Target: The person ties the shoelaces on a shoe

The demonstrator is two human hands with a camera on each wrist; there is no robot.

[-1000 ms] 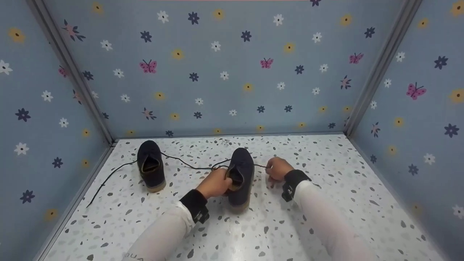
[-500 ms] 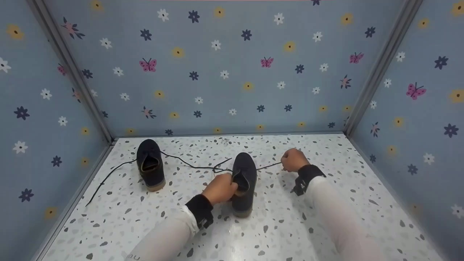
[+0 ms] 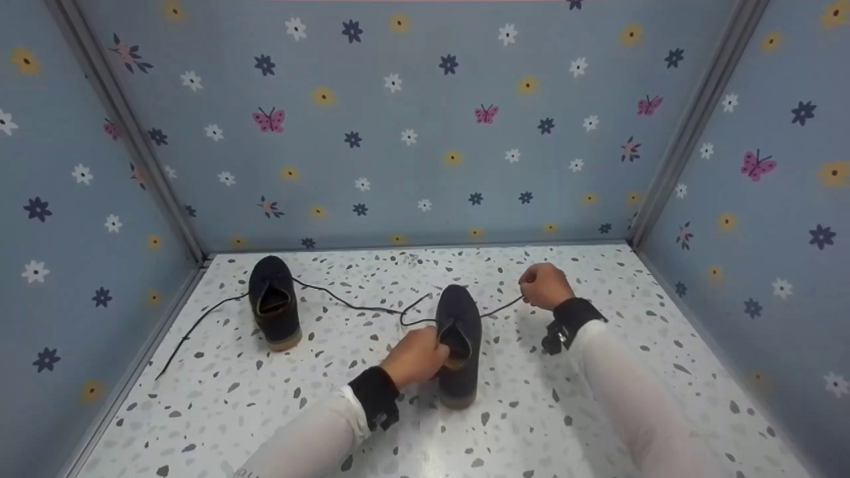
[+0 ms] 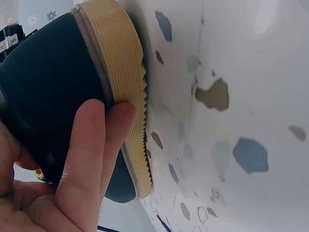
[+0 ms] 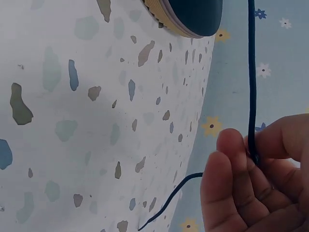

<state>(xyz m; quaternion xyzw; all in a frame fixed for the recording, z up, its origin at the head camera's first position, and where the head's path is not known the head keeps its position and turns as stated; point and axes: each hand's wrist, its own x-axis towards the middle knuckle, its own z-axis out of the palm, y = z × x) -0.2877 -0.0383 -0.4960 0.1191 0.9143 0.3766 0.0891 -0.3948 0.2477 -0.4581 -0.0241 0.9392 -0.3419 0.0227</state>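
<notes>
Flowered blue panels [image 3: 398, 166] at twelve o'clock, speckled white floor [image 3: 518, 431] beneath. Farthest left, at ten o'clock from the hands, first dark shoe [image 3: 277, 318], upright, toe toward twelve; trailing lace [image 3: 186, 338] off toward eight o'clock, second strand [image 3: 375, 308] out toward three. Next, grips second dark shoe [image 3: 469, 358], also upright, at the nine o'clock edge of its opening with left hand [image 3: 415, 357], two fingers along the side near a ribbed tan sole [image 4: 116, 43]. Farthest right, at two o'clock from that shoe, pinches its right lace [image 3: 503, 307] in right hand [image 3: 546, 287], well apart from the left.
</notes>
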